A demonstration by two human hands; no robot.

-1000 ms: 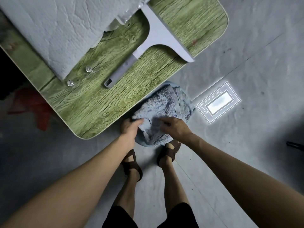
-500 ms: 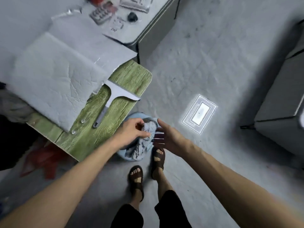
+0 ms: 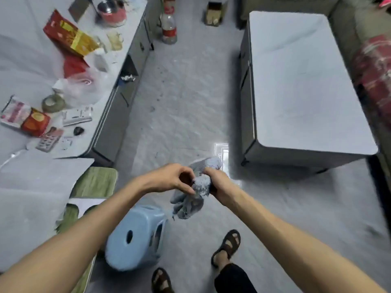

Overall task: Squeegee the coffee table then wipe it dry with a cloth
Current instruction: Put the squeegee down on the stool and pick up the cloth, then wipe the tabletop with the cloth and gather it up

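A: What sits along the left edge of the frame?

B: A cluttered white counter (image 3: pixel 69 85) at upper left, and below it a green wood-grain table (image 3: pixel 96 182) partly under a white sheet (image 3: pixel 29 199). A pale blue plastic stool (image 3: pixel 135 237) stands on the floor just right of the green table, low in the frame.

A: And the left arm?

B: It reaches up from the lower left corner, forearm bare. The left hand (image 3: pixel 169 178) is at centre frame, fingers curled, pinching the grey cloth (image 3: pixel 194 193).

A: Where exactly is the cloth?

B: In the air at centre frame, above the floor, bunched between both hands, with a loose end hanging down toward the stool's right side.

A: The right hand?

B: The right hand (image 3: pixel 220 185) is closed around the cloth's upper bunch, touching the left hand's fingertips. Its forearm runs in from the lower right corner.

A: Further right?

B: The coffee table (image 3: pixel 306 85), white-topped and dark-sided, fills the upper right, well apart from the hands.
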